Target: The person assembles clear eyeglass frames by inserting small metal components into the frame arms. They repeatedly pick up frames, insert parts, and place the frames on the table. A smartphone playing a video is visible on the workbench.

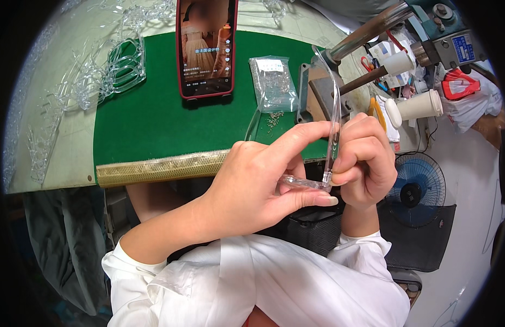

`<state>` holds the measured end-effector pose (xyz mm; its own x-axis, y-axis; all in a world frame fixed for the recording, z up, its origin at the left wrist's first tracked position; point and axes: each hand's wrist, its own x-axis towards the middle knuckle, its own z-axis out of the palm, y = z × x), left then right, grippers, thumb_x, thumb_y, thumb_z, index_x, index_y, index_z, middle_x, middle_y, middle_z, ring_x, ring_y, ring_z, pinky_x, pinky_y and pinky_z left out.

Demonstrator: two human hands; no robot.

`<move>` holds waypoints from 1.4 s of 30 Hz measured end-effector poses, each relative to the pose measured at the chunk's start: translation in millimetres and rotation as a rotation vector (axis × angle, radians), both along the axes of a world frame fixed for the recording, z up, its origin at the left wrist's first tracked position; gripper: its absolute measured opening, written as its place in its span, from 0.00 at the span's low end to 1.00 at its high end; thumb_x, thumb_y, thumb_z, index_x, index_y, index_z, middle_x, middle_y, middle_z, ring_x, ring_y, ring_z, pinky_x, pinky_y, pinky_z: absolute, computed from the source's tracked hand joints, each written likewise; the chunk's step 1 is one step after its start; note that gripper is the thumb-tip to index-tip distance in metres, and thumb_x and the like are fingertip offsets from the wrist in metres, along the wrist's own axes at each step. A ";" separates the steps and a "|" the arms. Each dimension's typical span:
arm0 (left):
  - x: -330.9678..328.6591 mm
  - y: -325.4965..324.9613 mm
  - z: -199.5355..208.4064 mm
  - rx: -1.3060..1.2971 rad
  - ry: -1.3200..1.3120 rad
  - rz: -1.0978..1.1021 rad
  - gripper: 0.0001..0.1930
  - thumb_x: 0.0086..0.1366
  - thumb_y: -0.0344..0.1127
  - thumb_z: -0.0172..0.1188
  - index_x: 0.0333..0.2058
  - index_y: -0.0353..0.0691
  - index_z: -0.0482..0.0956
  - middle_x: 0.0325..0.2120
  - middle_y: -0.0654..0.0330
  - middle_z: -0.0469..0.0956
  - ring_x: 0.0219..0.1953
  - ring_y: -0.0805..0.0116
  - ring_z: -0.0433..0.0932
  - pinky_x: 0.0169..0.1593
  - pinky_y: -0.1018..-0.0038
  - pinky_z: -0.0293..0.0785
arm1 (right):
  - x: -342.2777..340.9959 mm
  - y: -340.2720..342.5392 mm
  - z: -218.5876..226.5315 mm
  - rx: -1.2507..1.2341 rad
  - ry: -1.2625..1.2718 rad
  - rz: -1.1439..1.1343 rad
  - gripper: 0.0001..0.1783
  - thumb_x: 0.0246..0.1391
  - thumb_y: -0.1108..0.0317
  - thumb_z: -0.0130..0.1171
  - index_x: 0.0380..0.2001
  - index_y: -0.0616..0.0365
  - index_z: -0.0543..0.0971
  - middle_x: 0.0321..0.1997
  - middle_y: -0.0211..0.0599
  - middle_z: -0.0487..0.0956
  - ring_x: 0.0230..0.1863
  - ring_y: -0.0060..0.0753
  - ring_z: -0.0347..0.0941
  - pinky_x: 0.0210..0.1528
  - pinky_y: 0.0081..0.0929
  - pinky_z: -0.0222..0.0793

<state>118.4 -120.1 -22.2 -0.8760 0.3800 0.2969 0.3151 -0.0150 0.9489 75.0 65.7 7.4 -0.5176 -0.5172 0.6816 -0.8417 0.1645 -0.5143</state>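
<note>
A clear plastic glasses frame (pixel 335 109) is held up between both hands, one temple pointing up and away from me. My left hand (pixel 258 174) grips the front of the frame, thumb below and index finger stretched along the temple. At the hinge corner, my right hand (pixel 365 158) is closed, its thumb and fingertips pinched there; anything small between them is hidden. The other temple shows beyond my left hand. Past the frame on the green mat (pixel 165 125) lie a small heap of tiny metal parts (pixel 274 121) and a clear bag (pixel 274 84) filled with more of them.
A phone (pixel 206 49) in a red case stands on the mat. Clear glasses frames (pixel 127 65) pile up at the left. A bench press (pixel 372 32) with a metal column stands at the right, near scissors and a white cup-like holder (pixel 421 105). A blue fan (pixel 418 188) sits lower right.
</note>
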 end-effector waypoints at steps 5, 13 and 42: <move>-1.1 4.7 -4.2 0.097 -0.038 0.000 0.35 0.50 0.40 0.71 0.55 0.37 0.66 0.15 0.60 0.75 0.18 0.69 0.75 0.24 0.78 0.68 | -0.5 -1.3 1.2 -0.001 -0.005 0.001 0.15 0.43 0.59 0.66 0.24 0.59 0.76 0.24 0.33 0.72 0.24 0.28 0.65 0.24 0.21 0.60; 0.1 0.9 0.0 0.046 -0.020 -0.014 0.38 0.49 0.30 0.72 0.58 0.35 0.64 0.18 0.65 0.77 0.22 0.81 0.76 0.29 0.85 0.69 | 0.3 0.2 -2.3 -0.057 -0.067 0.009 0.15 0.43 0.59 0.67 0.23 0.59 0.75 0.26 0.32 0.72 0.25 0.26 0.64 0.25 0.20 0.58; -2.6 2.7 2.5 0.165 -0.103 -0.074 0.38 0.50 0.29 0.71 0.59 0.34 0.62 0.21 0.63 0.79 0.25 0.81 0.77 0.33 0.85 0.70 | 6.4 -5.5 -14.3 -0.207 -0.110 -0.026 0.16 0.45 0.57 0.67 0.21 0.56 0.74 0.26 0.30 0.70 0.28 0.26 0.63 0.31 0.21 0.58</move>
